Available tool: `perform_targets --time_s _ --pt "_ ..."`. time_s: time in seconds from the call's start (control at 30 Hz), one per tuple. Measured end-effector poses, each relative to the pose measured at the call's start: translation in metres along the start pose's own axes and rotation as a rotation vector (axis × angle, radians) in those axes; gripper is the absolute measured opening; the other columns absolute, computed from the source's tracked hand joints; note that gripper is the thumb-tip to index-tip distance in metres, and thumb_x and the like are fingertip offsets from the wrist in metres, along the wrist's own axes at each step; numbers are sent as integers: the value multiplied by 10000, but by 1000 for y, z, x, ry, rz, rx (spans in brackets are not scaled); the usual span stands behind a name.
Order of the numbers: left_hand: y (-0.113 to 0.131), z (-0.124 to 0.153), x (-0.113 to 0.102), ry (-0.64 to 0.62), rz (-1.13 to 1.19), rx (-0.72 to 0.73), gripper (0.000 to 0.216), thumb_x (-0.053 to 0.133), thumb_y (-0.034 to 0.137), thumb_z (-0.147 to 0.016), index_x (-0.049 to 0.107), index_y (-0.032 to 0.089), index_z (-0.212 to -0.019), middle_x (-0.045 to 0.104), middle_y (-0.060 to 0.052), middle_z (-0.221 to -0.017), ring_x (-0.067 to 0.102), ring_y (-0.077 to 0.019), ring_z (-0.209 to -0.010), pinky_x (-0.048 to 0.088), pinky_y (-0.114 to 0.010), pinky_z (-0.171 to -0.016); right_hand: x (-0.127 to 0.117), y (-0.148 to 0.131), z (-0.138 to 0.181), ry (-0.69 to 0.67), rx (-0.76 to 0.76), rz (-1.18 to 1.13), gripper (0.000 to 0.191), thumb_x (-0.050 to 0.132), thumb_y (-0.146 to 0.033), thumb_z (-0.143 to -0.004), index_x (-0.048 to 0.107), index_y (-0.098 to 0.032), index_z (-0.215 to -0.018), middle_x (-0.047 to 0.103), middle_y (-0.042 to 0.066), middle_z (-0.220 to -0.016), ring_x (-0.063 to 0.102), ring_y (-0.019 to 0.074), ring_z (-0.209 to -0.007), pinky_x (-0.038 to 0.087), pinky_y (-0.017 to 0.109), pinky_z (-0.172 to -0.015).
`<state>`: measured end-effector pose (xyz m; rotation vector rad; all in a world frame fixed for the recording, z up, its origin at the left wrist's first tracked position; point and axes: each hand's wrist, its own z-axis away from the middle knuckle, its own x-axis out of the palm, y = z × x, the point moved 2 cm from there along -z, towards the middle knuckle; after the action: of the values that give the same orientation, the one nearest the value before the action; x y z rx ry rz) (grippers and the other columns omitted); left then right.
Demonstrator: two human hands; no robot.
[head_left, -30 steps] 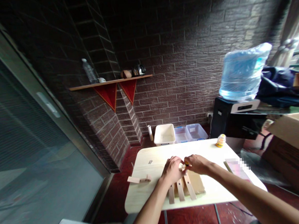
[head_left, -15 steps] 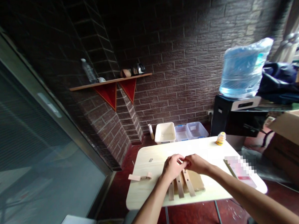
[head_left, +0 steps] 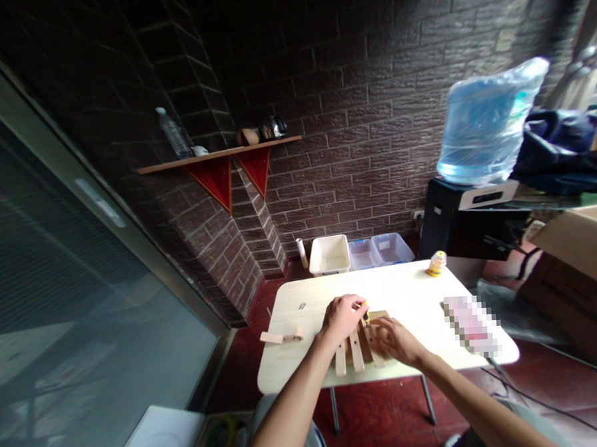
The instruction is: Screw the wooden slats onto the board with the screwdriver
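My left hand [head_left: 341, 318] is closed around the handle of a small yellow-and-black screwdriver [head_left: 366, 312]. The tool points down at the upper part of the rightmost of three pale wooden strips [head_left: 356, 355]. The strips lie side by side, with dark holes or screw heads in them, across a flat brown board [head_left: 381, 314]. My right hand [head_left: 399, 341] is beside the rightmost strip, its fingers apart, a little blurred and apparently holding nothing. Parts of the board and the strips' far ends are hidden by my hands.
On the pale table [head_left: 291, 367] lie more wooden pieces [head_left: 272, 337] at left and several small dark screws or pins [head_left: 301, 306]. A yellow-based clear container [head_left: 436, 263] stands at the far right corner, near a blurred pinkish flat item [head_left: 470, 324]. Bins [head_left: 329, 255] stand behind the table.
My right hand has come away from my left fingertips, moving down and right with its fingers spreading. The screwdriver in my left hand now shows. The view has shifted slightly.
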<state>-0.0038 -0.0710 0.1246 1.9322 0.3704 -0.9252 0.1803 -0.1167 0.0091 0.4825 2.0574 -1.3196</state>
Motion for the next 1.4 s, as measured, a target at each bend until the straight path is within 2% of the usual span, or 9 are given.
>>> perform_targets --time_s 0.33,0.67,0.83,0.93,1.03,1.13,1.17,1.27,1.4 --pt "2 5 -4 -16 -25 19 197 626 289 -870 747 222 -1010 758 -34 -1022 702 -171 -911 529 -278 -871 8 2 2 -60 -33 151 425 536 -422 -902 635 -194 -1248 668 119 -1188 594 250 -1092 403 395 -1000" --pt "10 4 -7 -68 -21 -4 201 645 289 -862 746 218 -1020 752 -42 -1055 700 -181 -947 534 -286 -895 5 3 -6 -86 -39 133 370 522 -380 -895 671 -186 -1173 698 111 -1161 622 229 -1087 407 369 -991" --pt "10 4 -6 -69 -25 -21 202 659 281 -854 748 226 -1026 753 -39 -1052 702 -184 -952 534 -285 -899 0 -4 -5 -67 36 106 402 496 -422 -909 642 -190 -1204 697 108 -1157 619 248 -1084 423 401 -989" --pt "9 4 -5 -67 -27 -20 211 657 279 -860 743 226 -1045 751 -39 -1061 700 -186 -961 533 -290 -905 0 -12 8 16 95 20 418 413 -451 -958 613 -199 -1225 682 106 -1167 607 252 -1089 448 412 -976" --pt "7 4 -5 -62 -32 -6 215 647 284 -870 740 216 -1052 750 -46 -1065 703 -186 -950 536 -290 -898 8 -17 39 176 190 -44 442 366 -500 -977 584 -213 -1233 640 116 -1203 589 254 -1098 480 408 -942" --pt "6 3 -4 -70 -33 4 216 645 284 -872 739 215 -1053 747 -49 -1078 704 -183 -946 537 -288 -899 22 -17 77 275 301 -111 439 338 -510 -986 565 -211 -1215 608 147 -1208 606 255 -1018 544 368 -784" --pt "6 3 -4 -79 -34 4 216 649 284 -869 740 218 -1054 746 -48 -1081 702 -184 -953 536 -290 -906 25 -17 88 298 306 -112 424 344 -505 -986 559 -217 -1211 595 150 -1225 592 261 -1052 543 373 -798" --pt "7 1 -5 -103 -41 5 227 662 282 -860 740 226 -1066 745 -43 -1087 696 -192 -989 529 -301 -931 29 -21 103 330 250 -44 395 429 -492 -963 527 -236 -1249 577 132 -1245 532 275 -1178 455 445 -1002" --pt "8 -3 -4 -125 -45 17 237 649 270 -870 738 230 -1086 742 -36 -1104 687 -193 -1026 518 -302 -963 28 -33 88 288 180 -36 534 560 -516 -898 474 -241 -1348 527 129 -1323 499 282 -1241 417 447 -1060"
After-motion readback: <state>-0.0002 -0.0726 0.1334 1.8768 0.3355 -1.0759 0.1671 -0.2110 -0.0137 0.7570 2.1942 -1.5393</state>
